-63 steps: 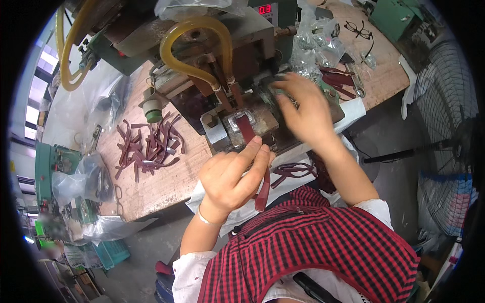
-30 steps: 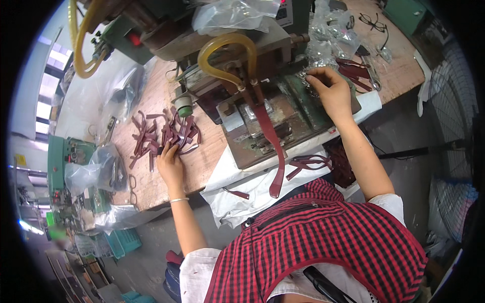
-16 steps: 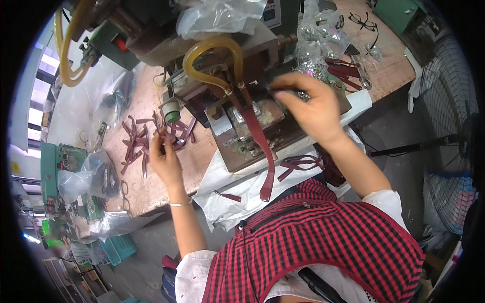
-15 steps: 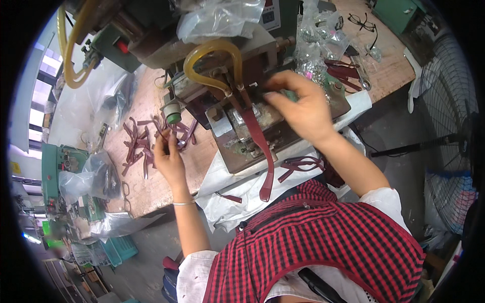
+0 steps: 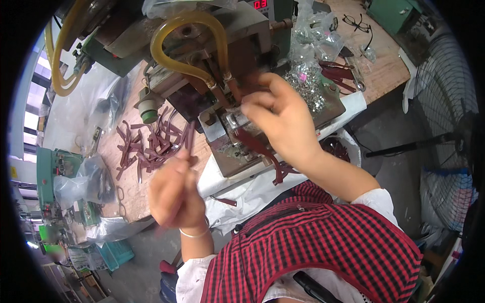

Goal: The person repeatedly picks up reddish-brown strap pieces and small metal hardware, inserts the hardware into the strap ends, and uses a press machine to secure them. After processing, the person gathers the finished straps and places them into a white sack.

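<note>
My left hand (image 5: 179, 194), smeared by motion, is closed round a dark red eyeglass temple (image 5: 189, 139) whose end sticks up past the fingers, in front of the pile. My right hand (image 5: 288, 121) is at the press (image 5: 222, 136), thumb and fingers pinched together beside the metal fixture (image 5: 236, 120). Whatever those fingertips hold is too small or hidden to make out. Just below them another dark red temple (image 5: 256, 145) slants down from the fixture toward the apron. A heap of such temples (image 5: 154, 141) lies left of the press.
Yellow hoses (image 5: 222, 38) loop above the fixture. A bag of small metal parts (image 5: 308, 91) and more temples (image 5: 337, 73) are at the right. Black eyeglasses (image 5: 357, 23) lie farther back. White cloth (image 5: 242, 192) hangs at the bench front; a fan (image 5: 444, 96) stands right.
My left hand has come back from the pile toward me with a temple. My right hand has moved left and down to the fixture. The temple there has shifted and hangs at another angle.
</note>
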Tool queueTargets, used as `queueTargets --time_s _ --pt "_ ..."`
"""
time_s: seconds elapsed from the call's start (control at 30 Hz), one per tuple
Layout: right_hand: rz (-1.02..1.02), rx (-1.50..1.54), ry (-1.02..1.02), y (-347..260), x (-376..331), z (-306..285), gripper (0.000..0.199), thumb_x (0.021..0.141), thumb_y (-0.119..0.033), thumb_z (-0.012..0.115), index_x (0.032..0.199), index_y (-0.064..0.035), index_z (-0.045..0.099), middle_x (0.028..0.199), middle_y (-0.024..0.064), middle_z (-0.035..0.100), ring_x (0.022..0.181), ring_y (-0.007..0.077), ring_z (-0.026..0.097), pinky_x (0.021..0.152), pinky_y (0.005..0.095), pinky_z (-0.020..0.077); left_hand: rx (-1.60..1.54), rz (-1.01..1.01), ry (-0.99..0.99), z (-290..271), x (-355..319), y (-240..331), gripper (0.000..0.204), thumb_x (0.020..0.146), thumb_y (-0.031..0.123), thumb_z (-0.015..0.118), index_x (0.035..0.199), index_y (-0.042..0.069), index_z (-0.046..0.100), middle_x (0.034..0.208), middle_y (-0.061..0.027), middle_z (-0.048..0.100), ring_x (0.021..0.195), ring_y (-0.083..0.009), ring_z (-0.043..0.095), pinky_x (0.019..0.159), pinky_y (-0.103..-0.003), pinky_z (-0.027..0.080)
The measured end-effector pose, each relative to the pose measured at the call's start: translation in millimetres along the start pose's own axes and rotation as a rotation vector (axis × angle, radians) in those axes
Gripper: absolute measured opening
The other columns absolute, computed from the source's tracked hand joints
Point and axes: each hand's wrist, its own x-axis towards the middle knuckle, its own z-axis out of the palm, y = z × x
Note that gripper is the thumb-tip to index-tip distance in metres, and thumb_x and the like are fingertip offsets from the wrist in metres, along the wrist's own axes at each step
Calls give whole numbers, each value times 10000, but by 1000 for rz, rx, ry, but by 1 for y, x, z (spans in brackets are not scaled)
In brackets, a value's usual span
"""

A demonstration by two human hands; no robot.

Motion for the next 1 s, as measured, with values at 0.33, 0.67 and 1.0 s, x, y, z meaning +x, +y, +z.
queueTargets --time_s 0.33,0.67,1.0 --pt "-324 -1469 298 69 22 -125 318 804 -197 784 1100 -84 757 1341 201 627 1337 378 524 1076 472 454 189 429 -345 58 6 -9 228 764 100 852 952 82 723 997 -90 755 559 -95 575 476 -236 409" --pt "-518 -1303 409 87 24 -140 133 822 -108 756 943 -56 774 1081 132 740 1114 323 671 962 424 518 159 357 -324 58 -5 -9 190 799 127 817 962 89 728 1062 -83 756 571 -108 572 486 -255 423" --pt "-338 -949 446 75 13 -132 137 858 -111 745 975 -46 775 951 131 749 907 298 699 826 384 527 719 -52 61 -51 2 5 131 933 -23 715 1054 -73 721 1105 -175 735 938 -245 701 853 -328 561"
